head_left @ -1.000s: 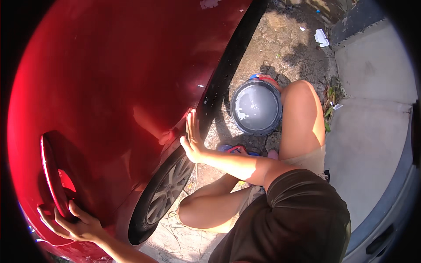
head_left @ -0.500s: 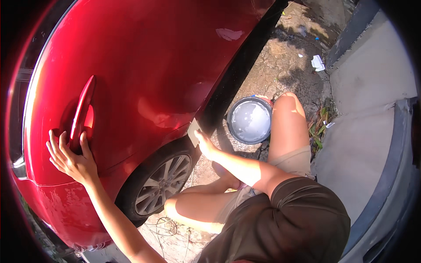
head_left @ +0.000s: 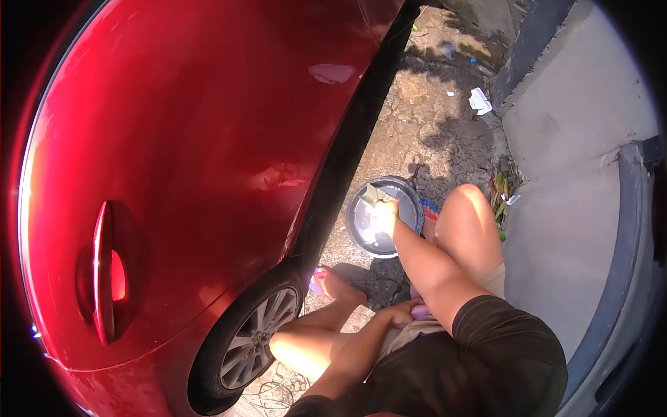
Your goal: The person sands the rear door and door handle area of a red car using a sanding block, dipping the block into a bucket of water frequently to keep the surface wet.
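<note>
Grey sheet pinched in right grip, glare-blurred above the bucket; left grip partly hidden, its state unclear.

Wall: gry, w/ blue-gry band along it.
Ground: cracked, part shaded, L of wall.
White scrap: on ground, nr wall's foot.
Blue bit: sm., L of wall.
Leaves: grn/brn, just beside wall.
Wires: thin, tangled, well L of wall.

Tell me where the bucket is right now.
In the head view, the bucket is right of centre, on the ground between the red car and the right knee, the right hand at its opening.
</note>
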`<state>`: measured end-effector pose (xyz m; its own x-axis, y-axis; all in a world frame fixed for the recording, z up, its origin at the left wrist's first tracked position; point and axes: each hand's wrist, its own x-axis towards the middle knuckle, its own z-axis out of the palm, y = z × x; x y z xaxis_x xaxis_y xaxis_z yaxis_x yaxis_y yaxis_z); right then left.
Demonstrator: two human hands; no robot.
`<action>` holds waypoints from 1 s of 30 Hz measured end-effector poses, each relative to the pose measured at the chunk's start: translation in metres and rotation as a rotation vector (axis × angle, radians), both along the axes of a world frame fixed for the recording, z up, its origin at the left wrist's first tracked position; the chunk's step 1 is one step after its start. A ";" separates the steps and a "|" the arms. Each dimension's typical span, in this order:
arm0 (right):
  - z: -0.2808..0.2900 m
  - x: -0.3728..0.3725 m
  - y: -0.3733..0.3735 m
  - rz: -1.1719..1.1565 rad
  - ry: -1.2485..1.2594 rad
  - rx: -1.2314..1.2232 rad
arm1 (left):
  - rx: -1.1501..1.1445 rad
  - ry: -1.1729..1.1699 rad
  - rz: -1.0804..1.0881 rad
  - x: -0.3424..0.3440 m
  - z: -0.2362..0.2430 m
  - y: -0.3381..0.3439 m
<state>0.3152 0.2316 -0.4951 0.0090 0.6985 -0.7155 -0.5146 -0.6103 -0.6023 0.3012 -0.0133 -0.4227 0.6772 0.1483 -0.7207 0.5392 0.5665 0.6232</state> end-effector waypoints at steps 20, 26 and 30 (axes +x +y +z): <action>0.000 -0.028 -0.022 -0.145 0.485 0.336 | 0.221 0.191 -0.122 -0.110 0.025 -0.073; 0.312 -0.156 0.004 0.067 -0.336 1.239 | 1.787 0.583 0.159 -0.218 0.304 0.044; 0.385 -0.242 -0.065 0.059 -0.728 1.632 | 2.496 1.182 0.023 -0.279 0.502 0.092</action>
